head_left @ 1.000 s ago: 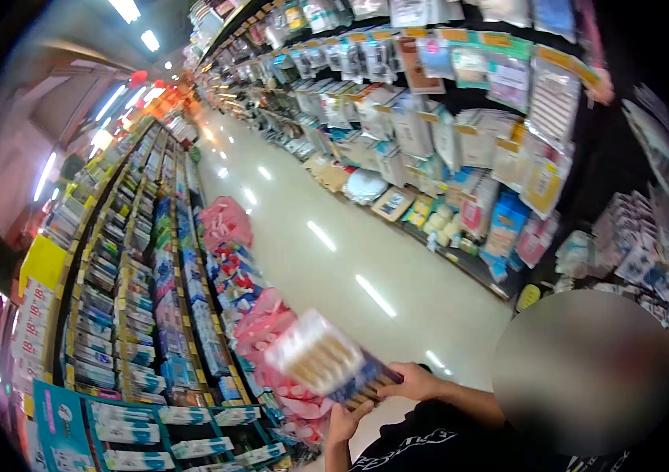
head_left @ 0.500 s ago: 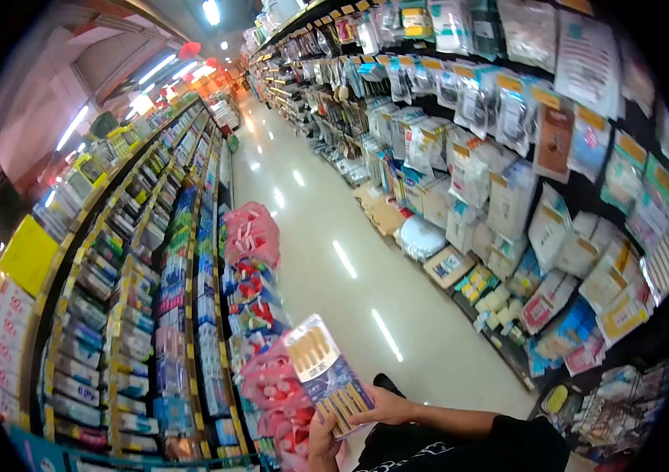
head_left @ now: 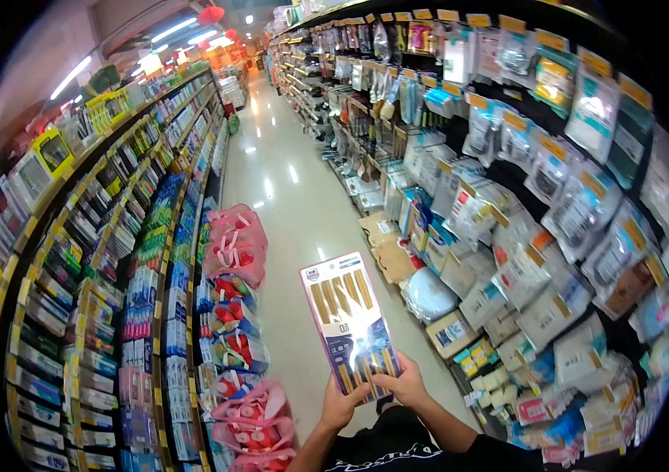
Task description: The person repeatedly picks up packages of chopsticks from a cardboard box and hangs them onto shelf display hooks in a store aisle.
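Note:
A flat pack of chopsticks (head_left: 348,326) stands tilted in front of me. Gold-brown sticks show at its top and bottom, with a dark blue printed band between them. My left hand (head_left: 342,402) grips its lower left corner, thumb on the front face. At the lower right corner my right hand (head_left: 402,384) is closed on the same pack, its thumb also lying across the front. Most of the fingers are hidden behind the pack.
Shelves of boxed goods (head_left: 141,291) run along the left. Pink bags (head_left: 236,244) sit at their foot. On the right, packaged goods (head_left: 523,283) hang on a dark rack. A shiny aisle floor (head_left: 279,189) stretches ahead between them.
The chopstick pack has come up and slightly right, and now faces me more squarely. Both hands rose with it. My view has shifted, bringing more of the right-hand rack into sight.

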Available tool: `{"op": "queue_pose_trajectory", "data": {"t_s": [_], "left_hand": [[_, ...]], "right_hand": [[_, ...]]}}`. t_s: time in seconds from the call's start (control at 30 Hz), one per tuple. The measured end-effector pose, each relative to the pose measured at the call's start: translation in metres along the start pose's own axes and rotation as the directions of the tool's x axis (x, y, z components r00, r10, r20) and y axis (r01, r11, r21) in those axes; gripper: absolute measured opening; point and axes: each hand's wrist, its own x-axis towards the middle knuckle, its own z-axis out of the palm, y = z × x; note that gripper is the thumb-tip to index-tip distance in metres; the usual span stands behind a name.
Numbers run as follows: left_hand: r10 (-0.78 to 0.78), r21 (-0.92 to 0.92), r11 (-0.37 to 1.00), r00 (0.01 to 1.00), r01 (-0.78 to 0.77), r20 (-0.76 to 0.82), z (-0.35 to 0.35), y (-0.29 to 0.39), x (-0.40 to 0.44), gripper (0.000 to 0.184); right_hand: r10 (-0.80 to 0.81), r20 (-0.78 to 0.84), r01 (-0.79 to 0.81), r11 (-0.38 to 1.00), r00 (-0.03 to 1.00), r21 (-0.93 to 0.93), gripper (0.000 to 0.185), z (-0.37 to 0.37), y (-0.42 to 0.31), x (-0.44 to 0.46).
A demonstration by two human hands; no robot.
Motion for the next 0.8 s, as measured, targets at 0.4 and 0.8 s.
{"op": "queue_pose_trajectory", "data": {"t_s": [0.4, 0.8], "left_hand": [[-0.168, -0.042, 0.986, 0.971, 0.163, -0.171, -0.059, 0.017, 0.311, 0.047], [0.128, 0.007, 0.989, 0.846, -0.145, -0.517, -0.145, 0.038, 0.558, 0.048]], "right_hand": [[0.120, 0.099, -0.124, 0.992, 0.988, 0.029, 0.035, -0.046, 0.037, 0.328], [0.330, 0.299, -0.381, 0.915, 0.895, 0.131, 0.044, -0.030, 0.053, 0.632]]}}
